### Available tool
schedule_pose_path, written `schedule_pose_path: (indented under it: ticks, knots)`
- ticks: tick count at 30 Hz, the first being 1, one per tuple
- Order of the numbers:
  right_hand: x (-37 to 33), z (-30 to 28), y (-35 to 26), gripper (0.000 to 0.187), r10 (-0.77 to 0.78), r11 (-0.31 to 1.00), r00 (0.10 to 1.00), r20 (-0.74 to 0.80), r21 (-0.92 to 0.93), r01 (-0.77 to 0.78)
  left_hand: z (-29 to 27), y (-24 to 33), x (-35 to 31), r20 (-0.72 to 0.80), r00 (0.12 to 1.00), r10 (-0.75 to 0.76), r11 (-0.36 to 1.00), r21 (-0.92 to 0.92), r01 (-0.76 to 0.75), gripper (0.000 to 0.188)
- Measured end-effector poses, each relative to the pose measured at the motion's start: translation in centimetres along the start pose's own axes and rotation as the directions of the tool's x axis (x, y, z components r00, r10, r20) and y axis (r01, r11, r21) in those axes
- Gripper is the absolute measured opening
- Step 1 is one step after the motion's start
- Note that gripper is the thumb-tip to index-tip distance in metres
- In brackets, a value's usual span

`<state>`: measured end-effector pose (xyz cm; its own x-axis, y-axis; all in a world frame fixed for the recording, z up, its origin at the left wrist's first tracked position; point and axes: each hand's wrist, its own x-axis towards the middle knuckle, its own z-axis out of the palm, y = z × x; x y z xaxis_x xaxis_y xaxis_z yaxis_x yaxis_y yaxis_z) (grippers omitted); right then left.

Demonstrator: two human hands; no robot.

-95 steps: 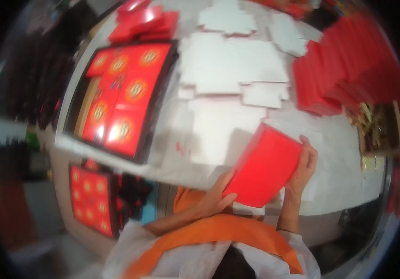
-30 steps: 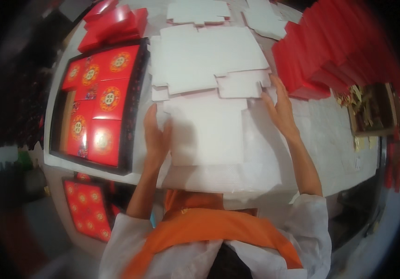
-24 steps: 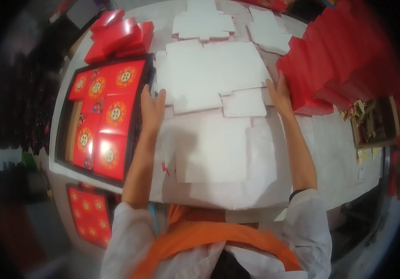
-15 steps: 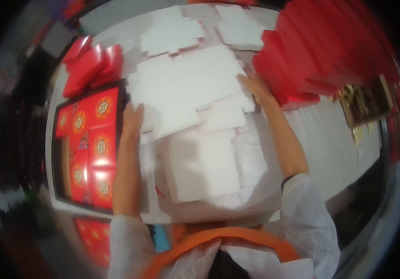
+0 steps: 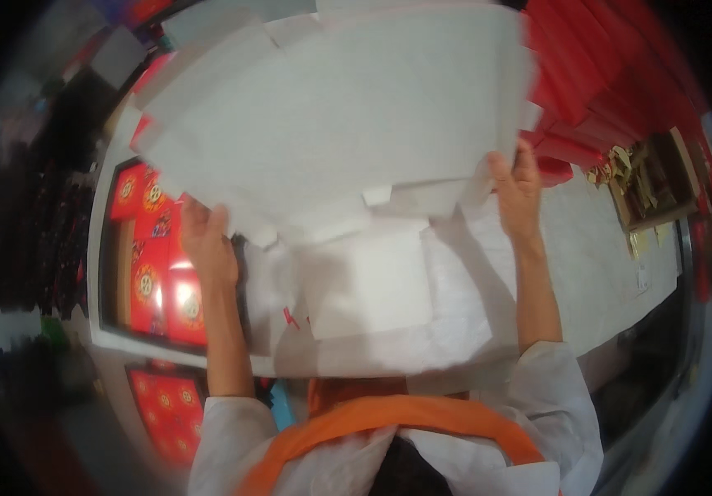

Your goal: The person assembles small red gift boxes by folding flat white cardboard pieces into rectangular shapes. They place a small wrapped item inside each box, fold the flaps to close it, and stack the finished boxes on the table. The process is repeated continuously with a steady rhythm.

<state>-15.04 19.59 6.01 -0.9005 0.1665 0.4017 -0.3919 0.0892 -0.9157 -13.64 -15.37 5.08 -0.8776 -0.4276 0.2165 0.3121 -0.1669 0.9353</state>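
A large flat white cardboard box blank (image 5: 331,116) with cut flaps is lifted off the table, tilted, its plain side toward me. My left hand (image 5: 210,240) grips its near left corner, with the thumb on the upper face and the fingers beneath. At the near right edge, my right hand (image 5: 517,188) pinches the blank between thumb and fingers. Under its near edge, a white square panel (image 5: 372,285) lies on the table, partly covered by the raised blank. Whether one or several blanks are held together I cannot tell.
To the left stands a dark-rimmed tray holding red printed boxes (image 5: 148,285). More red printed boxes (image 5: 170,413) sit lower down at left. A tall stack of red boxes (image 5: 579,91) rises at right, beside a small brown carton (image 5: 677,202) with gold pieces. Red scraps (image 5: 290,317) lie near the front.
Both hands have raised the white blank from the table and tilted it up. My left hand has moved left and nearer; my right hand has moved right. The blank now hides the far table.
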Motion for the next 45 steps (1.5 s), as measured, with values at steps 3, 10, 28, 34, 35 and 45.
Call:
schedule_pose_path:
  ticks: [3,10,28,34,35,45]
  knots:
    - [-0.5,-0.8,-1.8,0.029,-0.019,1.0,0.999,0.028,-0.001,0.019,-2.1,2.4,-0.8,0.056,0.987,0.15,0.988,0.017,-0.151,0.034]
    - [-3.4,-1.1,1.6,0.034,0.018,0.971,0.98,0.2,-0.237,0.031,-2.4,-0.1,-5.2,0.085,0.996,-0.036,0.925,0.381,0.001,0.03]
    - [-5.9,-1.9,6.1,0.031,0.498,0.836,0.86,0.108,-0.323,-0.444,-4.9,-4.5,-1.6,0.259,0.875,-0.409,0.743,0.652,0.154,0.032]
    - [-7.5,-2.2,6.5,0.03,0.608,0.787,0.791,0.058,-0.174,-0.592,-5.4,-5.0,-5.2,0.218,0.951,-0.218,0.78,0.625,0.035,0.034]
    - [-7.8,-2.6,5.3,0.03,0.601,0.792,0.796,0.075,-0.186,-0.581,-5.8,-3.8,-6.2,0.183,0.923,-0.338,0.797,0.577,0.178,0.035]
    - [-16.2,-12.7,-1.8,0.033,0.703,0.702,0.71,-0.035,-0.123,-0.701,-2.2,0.6,-18.6,0.347,0.569,-0.746,0.665,0.441,0.603,0.047]
